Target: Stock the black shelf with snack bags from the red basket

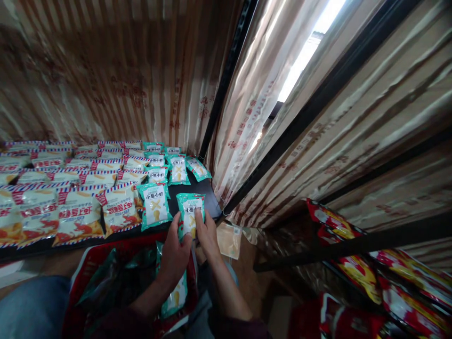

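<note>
Between my two hands is a teal and white snack bag [190, 207], held upright at the front edge of a dark shelf [210, 195]. My left hand [175, 252] grips its lower left side, thumb across the front. On the right side, my right hand [206, 233] closes around the bag with its thumb on the printed face. Just left of it stands a matching teal bag [155, 205]. Several more teal bags [178, 169] form rows behind. Below my forearms, a red basket [83, 270] holds further teal bags, partly hidden by my arms.
Rows of white snack bags with red and blue striped edges [79, 212] fill the shelf's left part. Black metal posts [282, 141] cross in front of draped beige plastic sheeting [141, 70]. Red and yellow packets [356, 268] sit on a rack at lower right.
</note>
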Motion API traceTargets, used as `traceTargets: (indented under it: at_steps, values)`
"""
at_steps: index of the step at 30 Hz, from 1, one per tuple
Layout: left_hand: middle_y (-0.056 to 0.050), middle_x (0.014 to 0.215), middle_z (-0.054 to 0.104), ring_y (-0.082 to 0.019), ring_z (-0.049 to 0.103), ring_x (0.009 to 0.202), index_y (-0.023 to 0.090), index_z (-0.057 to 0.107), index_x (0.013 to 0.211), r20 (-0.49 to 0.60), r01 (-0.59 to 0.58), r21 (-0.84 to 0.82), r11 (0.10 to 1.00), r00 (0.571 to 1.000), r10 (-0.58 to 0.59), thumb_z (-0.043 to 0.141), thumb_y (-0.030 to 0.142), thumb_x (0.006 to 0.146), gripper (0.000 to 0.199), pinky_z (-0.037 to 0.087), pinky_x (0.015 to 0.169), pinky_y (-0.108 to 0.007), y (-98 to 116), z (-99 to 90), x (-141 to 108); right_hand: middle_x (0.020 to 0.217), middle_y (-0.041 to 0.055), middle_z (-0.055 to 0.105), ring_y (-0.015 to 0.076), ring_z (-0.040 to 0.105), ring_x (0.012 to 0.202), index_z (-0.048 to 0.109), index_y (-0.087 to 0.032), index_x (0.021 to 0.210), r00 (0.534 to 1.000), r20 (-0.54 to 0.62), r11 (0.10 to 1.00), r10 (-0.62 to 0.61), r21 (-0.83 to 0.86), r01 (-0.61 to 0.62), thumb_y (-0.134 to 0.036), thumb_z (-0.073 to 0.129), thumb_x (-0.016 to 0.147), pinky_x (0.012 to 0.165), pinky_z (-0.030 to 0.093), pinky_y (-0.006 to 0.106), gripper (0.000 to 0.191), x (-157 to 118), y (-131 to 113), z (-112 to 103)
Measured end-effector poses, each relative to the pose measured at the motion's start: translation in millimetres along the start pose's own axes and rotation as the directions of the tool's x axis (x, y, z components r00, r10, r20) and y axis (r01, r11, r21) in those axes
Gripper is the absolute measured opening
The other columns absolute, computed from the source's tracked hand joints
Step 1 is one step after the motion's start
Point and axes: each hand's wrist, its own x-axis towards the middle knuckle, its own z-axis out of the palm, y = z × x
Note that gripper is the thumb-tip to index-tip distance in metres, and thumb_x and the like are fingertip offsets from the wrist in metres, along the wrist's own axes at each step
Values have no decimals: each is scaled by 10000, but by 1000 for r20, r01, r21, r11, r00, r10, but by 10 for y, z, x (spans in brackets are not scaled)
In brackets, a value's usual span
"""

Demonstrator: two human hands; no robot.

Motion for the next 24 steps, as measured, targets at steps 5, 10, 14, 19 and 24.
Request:
traceTargets:
  at_steps: [5, 10, 14, 19, 24]
  values:
    - [-166, 1437, 379, -242, 350, 1337, 100, 333, 1367, -10, -36, 59, 998, 999, 36, 429, 237, 795, 596, 266, 1112, -435, -4, 54, -5, 706, 14, 631, 167, 560, 650, 599, -193, 834, 1000, -15, 1000, 7, -29, -7, -559, 405, 860, 587, 404, 245, 416, 73, 83, 13]
    - [-170, 1425, 398, -249, 369, 1328, 107, 354, 1354, -12, -82, 106, 991, 996, 83, 431, 244, 805, 571, 285, 1104, -452, -55, 100, 3, 750, 22, 639, 164, 563, 675, 600, -183, 887, 1000, 6, 999, 21, 29, -22, -551, 422, 860, 594, 414, 241, 410, 71, 108, -15]
    - [-158, 1380, 453, -237, 410, 1298, 123, 387, 1329, -57, -123, 142, 982, 990, 132, 423, 246, 821, 525, 314, 1089, -452, -101, 153, 33, 804, 25, 645, 162, 574, 713, 601, -178, 952, 997, 70, 996, 23, 83, -29, -544, 436, 860, 627, 437, 243, 412, 77, 75, -55]
    - [-140, 1342, 496, -225, 452, 1259, 137, 433, 1295, -114, -110, 148, 983, 985, 128, 423, 231, 820, 484, 340, 1072, -437, -96, 215, 98, 881, 38, 675, 173, 607, 760, 607, -180, 1017, 994, 111, 984, 23, 173, -42, -557, 470, 836, 654, 469, 254, 440, 110, 55, -110]
    - [-156, 1325, 509, -230, 463, 1248, 112, 440, 1294, -148, -87, 100, 991, 984, 102, 428, 251, 823, 491, 346, 1067, -426, -35, 257, 165, 1092, 68, 666, 218, 620, 942, 604, -180, 1112, 995, 103, 973, 2, 231, -26, -527, 555, 793, 809, 490, 308, 474, 139, 59, -174]
